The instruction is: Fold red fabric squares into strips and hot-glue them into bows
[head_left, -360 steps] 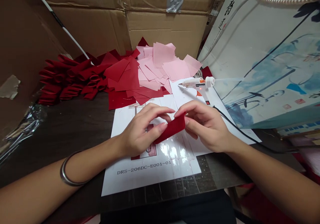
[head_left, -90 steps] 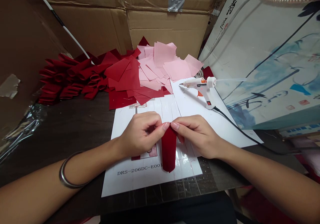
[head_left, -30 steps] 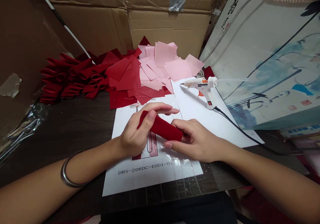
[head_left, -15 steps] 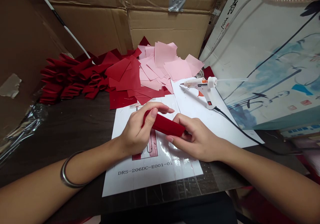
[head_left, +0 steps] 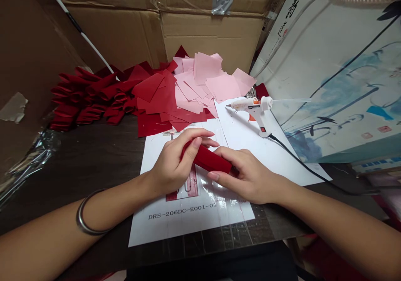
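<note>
Fingers (head_left: 200, 133) on both hands are curled around a red fabric roll (head_left: 212, 159), basically a soft, velvety strip rolled into a tube and pinched at each end. The left hand (head_left: 171, 164) has its thumb and fingers wrapped around the end nearest it, while the right hand (head_left: 247, 175) grips the other end with its fingertips bent over the top. The roll sits at a slant between the hands, right above a printed template sheet (head_left: 191, 218) labelled DRS-206DC-E001-01 and covered in shiny tape or plastic. Can't really tell if it's touching the sheet. Just past the right hand there's a blank white sheet (head_left: 266, 147) with a glue gun (head_left: 254, 107) lying on it, its black cord (head_left: 300, 164) running off to the right. Further back on the table (head_left: 94, 164), pink squares (head_left: 203, 80) overlap a pile of red squares (head_left: 153, 99), with a heap of folded red pieces (head_left: 83, 99) off to the left. Cardboard boxes (head_left: 206, 34) stand along the back, an ink-painted paper bag (head_left: 338, 84) leans on the right, and there's a metal bangle (head_left: 85, 216) on the left wrist.
</note>
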`<state>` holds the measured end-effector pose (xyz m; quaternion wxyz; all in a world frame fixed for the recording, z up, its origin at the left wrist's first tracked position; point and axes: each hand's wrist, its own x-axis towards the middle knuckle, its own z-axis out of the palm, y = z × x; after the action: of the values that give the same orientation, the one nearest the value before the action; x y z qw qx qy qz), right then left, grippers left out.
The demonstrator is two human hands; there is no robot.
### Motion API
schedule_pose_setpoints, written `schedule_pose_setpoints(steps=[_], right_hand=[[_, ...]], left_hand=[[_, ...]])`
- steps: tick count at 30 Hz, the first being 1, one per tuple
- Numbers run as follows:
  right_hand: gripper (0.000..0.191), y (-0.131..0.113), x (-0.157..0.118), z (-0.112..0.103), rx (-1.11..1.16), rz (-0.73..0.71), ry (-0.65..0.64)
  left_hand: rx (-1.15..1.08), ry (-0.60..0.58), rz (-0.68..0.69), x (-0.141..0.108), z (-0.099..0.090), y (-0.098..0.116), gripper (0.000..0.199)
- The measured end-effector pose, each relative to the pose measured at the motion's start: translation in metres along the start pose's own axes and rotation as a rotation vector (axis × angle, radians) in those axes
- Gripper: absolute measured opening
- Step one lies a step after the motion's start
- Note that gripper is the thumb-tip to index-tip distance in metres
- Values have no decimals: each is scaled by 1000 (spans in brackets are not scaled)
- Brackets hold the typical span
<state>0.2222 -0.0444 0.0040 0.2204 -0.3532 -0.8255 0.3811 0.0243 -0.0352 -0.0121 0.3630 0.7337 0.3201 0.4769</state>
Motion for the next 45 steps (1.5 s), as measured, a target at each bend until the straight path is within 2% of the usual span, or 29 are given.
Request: schedule_pose_setpoints(steps=[7, 10, 15, 22, 25, 32, 39, 45], right_hand=[[18, 2, 1, -1, 1, -42, 40], [18, 2, 1, 1, 1, -26, 31], [21, 2, 1, 1, 19, 23, 0], [28, 2, 1, 0, 58, 72, 4], [29, 1, 1, 0, 70, 70, 2], [30, 2, 2, 0, 67, 50, -10], [28, 0, 2, 0, 76, 62, -36], [31, -1, 2, 0, 83, 73, -20]], left_hand=[[-85, -41, 26, -3, -4, -2, 34], [-84, -5, 30, -2, -3, 1, 39], [-79, 71, -8, -1, 0, 4, 37], [-115, 32, 33, -3, -1, -2, 35], [-82, 54, 20, -3, -1, -2, 35], [19, -23, 52, 0, -4, 0, 34], [-123, 59, -22, -2, 0, 3, 36], [-120, 44, -6, -3, -1, -2, 40]])
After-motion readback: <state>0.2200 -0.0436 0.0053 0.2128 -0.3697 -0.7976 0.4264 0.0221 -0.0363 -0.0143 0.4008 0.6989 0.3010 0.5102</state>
